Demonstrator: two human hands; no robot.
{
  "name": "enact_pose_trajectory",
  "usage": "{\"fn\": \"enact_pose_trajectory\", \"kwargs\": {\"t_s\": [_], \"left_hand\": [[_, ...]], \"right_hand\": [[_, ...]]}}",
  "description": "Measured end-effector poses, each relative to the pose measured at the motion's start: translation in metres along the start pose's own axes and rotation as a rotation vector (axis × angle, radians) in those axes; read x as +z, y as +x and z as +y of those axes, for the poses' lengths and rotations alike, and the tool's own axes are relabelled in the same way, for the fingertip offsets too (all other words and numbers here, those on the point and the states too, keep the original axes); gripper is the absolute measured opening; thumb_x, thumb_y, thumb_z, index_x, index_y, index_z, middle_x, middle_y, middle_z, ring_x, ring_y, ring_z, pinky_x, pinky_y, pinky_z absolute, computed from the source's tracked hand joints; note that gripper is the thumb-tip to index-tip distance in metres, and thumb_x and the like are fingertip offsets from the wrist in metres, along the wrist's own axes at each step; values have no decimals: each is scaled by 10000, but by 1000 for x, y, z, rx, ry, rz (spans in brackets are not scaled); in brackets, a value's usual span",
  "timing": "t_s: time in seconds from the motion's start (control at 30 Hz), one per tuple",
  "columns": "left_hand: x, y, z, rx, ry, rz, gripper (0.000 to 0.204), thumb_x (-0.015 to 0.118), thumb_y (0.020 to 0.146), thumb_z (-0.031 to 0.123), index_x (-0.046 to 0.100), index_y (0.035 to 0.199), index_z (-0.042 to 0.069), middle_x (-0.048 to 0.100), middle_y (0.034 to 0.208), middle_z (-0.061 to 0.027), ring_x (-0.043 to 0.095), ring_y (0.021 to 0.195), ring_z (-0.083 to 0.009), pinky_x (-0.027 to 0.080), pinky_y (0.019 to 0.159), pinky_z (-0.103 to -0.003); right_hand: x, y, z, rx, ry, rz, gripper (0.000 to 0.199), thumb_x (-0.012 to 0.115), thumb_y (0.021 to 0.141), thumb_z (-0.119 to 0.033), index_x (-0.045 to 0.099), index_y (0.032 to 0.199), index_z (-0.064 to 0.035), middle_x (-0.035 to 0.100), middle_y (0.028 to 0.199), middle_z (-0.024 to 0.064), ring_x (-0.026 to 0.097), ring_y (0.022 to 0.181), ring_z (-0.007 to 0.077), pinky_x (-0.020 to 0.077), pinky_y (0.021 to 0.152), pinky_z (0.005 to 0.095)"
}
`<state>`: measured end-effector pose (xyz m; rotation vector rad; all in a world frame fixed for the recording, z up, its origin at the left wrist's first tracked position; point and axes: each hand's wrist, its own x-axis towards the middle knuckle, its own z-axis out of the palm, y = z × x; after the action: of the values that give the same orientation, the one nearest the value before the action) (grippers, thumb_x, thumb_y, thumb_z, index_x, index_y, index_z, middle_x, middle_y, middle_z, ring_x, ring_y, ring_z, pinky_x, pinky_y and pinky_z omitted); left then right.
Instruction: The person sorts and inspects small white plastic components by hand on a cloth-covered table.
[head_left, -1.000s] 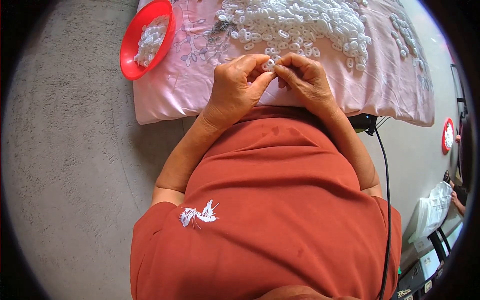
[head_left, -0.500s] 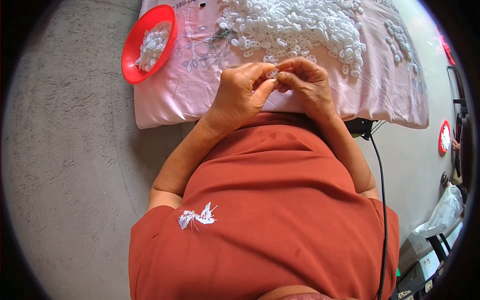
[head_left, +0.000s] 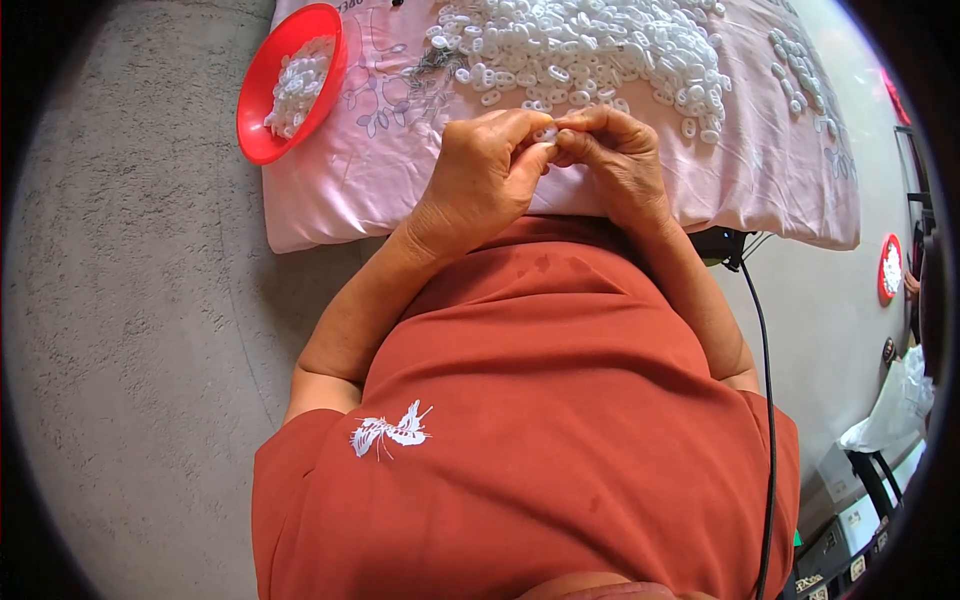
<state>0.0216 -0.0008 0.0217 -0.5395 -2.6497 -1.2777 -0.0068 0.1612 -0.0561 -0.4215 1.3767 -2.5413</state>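
Between the fingertips of both hands sits a small white oval plastic piece with holes (head_left: 545,133), partly covered by the fingers. My left hand (head_left: 485,165) pinches it from the left with thumb and forefinger. From the right, the thumb and forefinger of my right hand (head_left: 620,155) close in at its edge; whether they grip the piece itself or something finer is hidden. Just beyond my hands lies a large heap of similar white oval pieces (head_left: 600,55) on a pink patterned cloth (head_left: 340,205).
A red bowl (head_left: 252,125) with white pieces stands at the cloth's left edge. Thin grey wires or pins (head_left: 432,75) lie left of the heap. Joined pieces (head_left: 797,68) lie at the right. A black cable (head_left: 762,350) hangs along my right side. Another red bowl (head_left: 888,290) stands far right.
Both hands stay together at the white piece, with only slight finger movement; less of the piece shows now. The whole view has shifted a little.
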Motion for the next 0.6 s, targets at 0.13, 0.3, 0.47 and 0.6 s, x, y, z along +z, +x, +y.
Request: {"fn": "enact_pose_trajectory", "kwargs": {"t_s": [0.13, 0.3, 0.47, 0.6], "left_hand": [[4, -1, -4, -26, -35, 15, 98, 642, 792, 17, 620, 878, -25, 641, 755, -161, 640, 675, -310, 491, 595, -366], [5, -1, 0, 23, -8, 14, 75, 621, 805, 3, 621, 876, -22, 641, 751, -160, 640, 685, -315, 490, 602, -372], [5, -3, -2, 46, -4, 13, 92, 603, 830, -9, 638, 914, -22, 660, 771, -155, 663, 683, -266, 511, 601, -338], [-8, -9, -19, -238, -237, 13, 151, 597, 879, 24, 648, 1008, -35, 693, 821, -101, 679, 697, -144, 532, 604, -255]], "right_hand": [[1, 1, 1, -28, 36, 1, 86, 666, 858, -2, 662, 944, 0, 668, 908, 68, 642, 773, 129, 538, 705, 247], [1, 0, 2, -34, 10, -2, 71, 664, 862, -6, 657, 932, -1, 663, 890, 61, 635, 777, 122, 530, 704, 240], [4, 1, 0, -54, -32, -4, 72, 655, 872, -8, 651, 942, 5, 663, 869, 60, 626, 767, 114, 514, 704, 231], [10, 2, -5, 49, -185, -19, 106, 611, 920, -63, 640, 989, 11, 664, 866, 55, 625, 773, 107, 509, 712, 234]]}}
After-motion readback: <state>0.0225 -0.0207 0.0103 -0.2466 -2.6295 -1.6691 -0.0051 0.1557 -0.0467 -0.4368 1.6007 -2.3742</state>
